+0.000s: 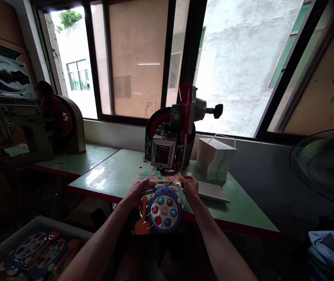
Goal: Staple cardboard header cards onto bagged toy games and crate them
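Observation:
A round blue toy (164,210) with several coloured buttons and an orange mallet (142,224) sits in a clear bag at the near edge of the green table (111,175). A printed header card (158,177) tops the bag, lying under the head of the stapling machine (171,136). My left hand (137,191) grips the bag's upper left edge by the card. On the upper right edge, beside the machine's base, rests my right hand (190,186), also holding the bag.
A stack of printed cards (215,158) stands right of the machine, with a flat sheet (212,192) before it. A grey bin (34,246) of similar toys sits lower left. Another machine (52,125) is at left, a fan (325,164) at right, a blue bag (331,249) below it.

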Tool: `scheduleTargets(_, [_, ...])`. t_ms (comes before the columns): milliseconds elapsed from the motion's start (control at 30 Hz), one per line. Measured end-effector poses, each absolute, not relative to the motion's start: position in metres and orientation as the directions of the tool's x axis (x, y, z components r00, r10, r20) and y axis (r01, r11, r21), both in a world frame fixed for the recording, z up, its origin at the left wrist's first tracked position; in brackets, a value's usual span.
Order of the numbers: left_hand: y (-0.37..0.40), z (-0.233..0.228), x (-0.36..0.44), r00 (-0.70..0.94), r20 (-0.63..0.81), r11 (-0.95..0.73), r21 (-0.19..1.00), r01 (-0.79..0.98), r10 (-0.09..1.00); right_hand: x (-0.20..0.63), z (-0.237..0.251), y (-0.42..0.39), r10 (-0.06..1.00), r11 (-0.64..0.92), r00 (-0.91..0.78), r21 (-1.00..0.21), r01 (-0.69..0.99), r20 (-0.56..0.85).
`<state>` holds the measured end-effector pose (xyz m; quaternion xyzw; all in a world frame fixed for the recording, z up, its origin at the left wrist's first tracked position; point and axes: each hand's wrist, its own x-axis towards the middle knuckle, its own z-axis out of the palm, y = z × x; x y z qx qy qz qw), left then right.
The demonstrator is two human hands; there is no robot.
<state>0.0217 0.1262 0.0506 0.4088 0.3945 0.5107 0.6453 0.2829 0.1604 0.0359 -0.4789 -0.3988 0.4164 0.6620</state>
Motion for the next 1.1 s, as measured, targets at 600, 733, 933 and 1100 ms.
scheduleTargets(600, [0.114, 0.044, -0.048, -0.049, -0.069, 0.046, 0.929, -0.368, 0.996, 0.209, 0.008, 0.121, 0.981, 0.188, 0.084, -0.971, -0.148, 0.177])
scheduleTargets(733, [0.114, 0.043, -0.046, -0.044, -0.067, 0.045, 0.924, -0.379, 0.997, 0.209, 0.009, 0.118, 0.981, 0.185, 0.086, -0.969, -0.161, 0.173])
scheduleTargets(933, [0.098, 0.055, -0.039, -0.015, -0.093, 0.076, 0.892, -0.446, 0.996, 0.208, 0.020, 0.115, 0.992, 0.120, -0.011, -0.965, -0.232, 0.126])
scheduleTargets(1100, [0.058, 0.023, -0.033, -0.067, -0.194, 0.130, 0.840, -0.526, 0.979, 0.203, 0.016, 0.090, 0.992, 0.082, -0.085, -0.990, -0.117, 0.093])
